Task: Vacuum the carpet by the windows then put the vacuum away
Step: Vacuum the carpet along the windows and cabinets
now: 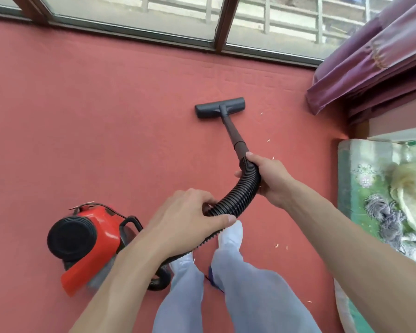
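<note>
A red and black canister vacuum (pixel 82 239) sits on the red carpet (pixel 94 116) at my lower left. Its black ribbed hose (pixel 244 188) curves up to a dark wand (pixel 233 133) ending in a flat floor head (pixel 220 107) that lies on the carpet near the windows (pixel 135 15). My right hand (pixel 268 177) grips the hose where it joins the wand. Lower down, my left hand (pixel 190 212) holds the hose with fingers and thumb curled round it. Small pale scraps (pixel 276 246) lie on the carpet to the right of the wand.
A purple curtain (pixel 370 58) hangs at the upper right. A bed with a green patterned cover (pixel 360 188) and a pale bundle fills the right edge. My legs and white-covered feet (pixel 228 239) stand below the hose. Open carpet spreads to the left.
</note>
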Demonstrator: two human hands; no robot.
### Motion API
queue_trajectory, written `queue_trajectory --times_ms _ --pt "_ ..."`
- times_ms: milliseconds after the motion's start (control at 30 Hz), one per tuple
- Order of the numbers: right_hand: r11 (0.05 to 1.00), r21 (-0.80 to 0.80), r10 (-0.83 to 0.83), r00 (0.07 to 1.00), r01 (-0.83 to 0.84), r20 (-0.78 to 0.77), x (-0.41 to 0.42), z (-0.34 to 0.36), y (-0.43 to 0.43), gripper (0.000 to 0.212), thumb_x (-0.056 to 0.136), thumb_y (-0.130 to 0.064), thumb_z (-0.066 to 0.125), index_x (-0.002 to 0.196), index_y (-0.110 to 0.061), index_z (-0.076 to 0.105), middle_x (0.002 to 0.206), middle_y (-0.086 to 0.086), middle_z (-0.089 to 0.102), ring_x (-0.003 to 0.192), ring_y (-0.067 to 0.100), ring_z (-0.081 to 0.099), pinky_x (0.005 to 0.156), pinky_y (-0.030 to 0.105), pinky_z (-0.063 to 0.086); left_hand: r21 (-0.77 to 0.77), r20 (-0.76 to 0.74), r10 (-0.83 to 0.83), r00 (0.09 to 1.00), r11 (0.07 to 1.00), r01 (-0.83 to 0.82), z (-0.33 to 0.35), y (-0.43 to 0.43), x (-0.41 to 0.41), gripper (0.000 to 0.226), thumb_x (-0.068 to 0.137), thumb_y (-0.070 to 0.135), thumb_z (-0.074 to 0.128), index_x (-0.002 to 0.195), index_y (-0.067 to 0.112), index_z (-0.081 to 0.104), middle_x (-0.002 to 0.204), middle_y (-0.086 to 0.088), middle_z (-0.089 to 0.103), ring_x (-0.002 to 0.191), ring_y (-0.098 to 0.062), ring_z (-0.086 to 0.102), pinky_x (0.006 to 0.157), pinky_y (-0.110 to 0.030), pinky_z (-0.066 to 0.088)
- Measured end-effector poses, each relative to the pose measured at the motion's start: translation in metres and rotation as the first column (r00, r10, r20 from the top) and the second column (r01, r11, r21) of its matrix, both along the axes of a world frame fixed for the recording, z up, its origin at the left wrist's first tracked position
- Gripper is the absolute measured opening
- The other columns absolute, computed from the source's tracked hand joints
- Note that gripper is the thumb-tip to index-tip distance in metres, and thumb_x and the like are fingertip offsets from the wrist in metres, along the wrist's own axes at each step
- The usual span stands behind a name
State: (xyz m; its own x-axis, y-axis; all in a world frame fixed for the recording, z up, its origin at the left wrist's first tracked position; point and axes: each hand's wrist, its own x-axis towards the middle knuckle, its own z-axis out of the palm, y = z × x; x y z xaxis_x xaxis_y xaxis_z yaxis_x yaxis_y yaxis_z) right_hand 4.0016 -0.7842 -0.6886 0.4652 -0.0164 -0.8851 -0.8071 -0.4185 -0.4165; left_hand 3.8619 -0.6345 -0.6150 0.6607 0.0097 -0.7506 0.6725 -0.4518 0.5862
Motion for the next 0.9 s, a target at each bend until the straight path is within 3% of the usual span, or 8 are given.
queue_trajectory --times_ms 100,200,367,567,767,900 --pt "0.999 -0.028 0.045 0.999 -0.045 0.02 0.011 -0.005 -0.003 0.028 0.093 -0.035 0.061 0.1 -0.008 0.064 0.097 0.019 0.074 0.067 0.022 0.067 0.063 0.029 0.053 -0.047 -0.053 0.057 0.997 0.997 -0.06 -0.008 -0.007 0.005 0.036 0.082 0.06 0.064 0.091 0.026 0.071 0.078 0.003 0.071 0.074 -0.015 0.064 0.065 -0.031 0.049" --pt "0.994 -0.058 0.091 0.996 -0.091 -0.003 0.016 0.0 -0.013 0.033 0.092 -0.035 0.061 0.106 -0.004 0.065 0.093 0.017 0.074 0.072 0.023 0.068 0.07 0.035 0.056 -0.097 -0.106 0.046 0.993 0.994 -0.057 -0.006 -0.01 0.013 0.035 0.079 0.061 0.067 0.089 0.028 0.071 0.08 0.001 0.073 0.075 -0.017 0.066 0.067 -0.036 0.052" --pt "0.985 -0.053 -0.163 0.987 0.163 0.008 0.021 0.037 -0.035 0.019 0.092 -0.023 0.06 0.1 -0.006 0.063 0.082 0.016 0.067 0.067 0.024 0.063 0.068 0.036 0.052 -0.278 -0.118 -0.013 0.993 0.96 -0.02 0.012 -0.009 0.035 0.029 0.073 0.056 0.075 0.09 0.033 0.074 0.083 0.006 0.071 0.073 -0.011 0.065 0.079 -0.041 0.054" --pt "0.877 -0.011 -0.48 0.874 0.481 -0.076 0.033 0.038 -0.023 0.009 0.097 -0.014 0.052 0.094 -0.007 0.056 0.07 0.014 0.057 0.054 0.024 0.056 0.047 0.028 0.052 -0.218 -0.143 0.039 0.989 0.973 -0.07 0.003 -0.002 0.057 0.025 0.071 0.051 0.08 0.09 0.037 0.074 0.083 0.013 0.073 0.081 -0.01 0.068 0.084 -0.041 0.055" --pt "0.879 0.058 -0.471 0.881 0.473 -0.049 0.074 0.008 0.008 0.011 0.098 -0.013 0.052 0.091 -0.005 0.055 0.07 0.015 0.056 0.053 0.025 0.056 0.043 0.023 0.05 -0.033 -0.058 0.171 0.983 0.984 -0.173 -0.013 -0.015 0.074 0.019 0.082 0.053 0.068 0.094 0.038 0.07 0.075 0.003 0.07 0.07 -0.018 0.065 0.072 -0.043 0.055" --pt "0.866 0.088 -0.494 0.869 0.493 0.001 0.104 0.023 -0.002 0.007 0.097 -0.011 0.054 0.095 -0.004 0.055 0.072 0.016 0.056 0.056 0.026 0.057 0.044 0.025 0.052 -0.092 -0.006 0.199 0.98 0.976 -0.198 -0.007 -0.026 0.091 0.015 0.084 0.05 0.067 0.096 0.042 0.069 0.083 0.008 0.07 0.075 -0.013 0.064 0.069 -0.031 0.051"
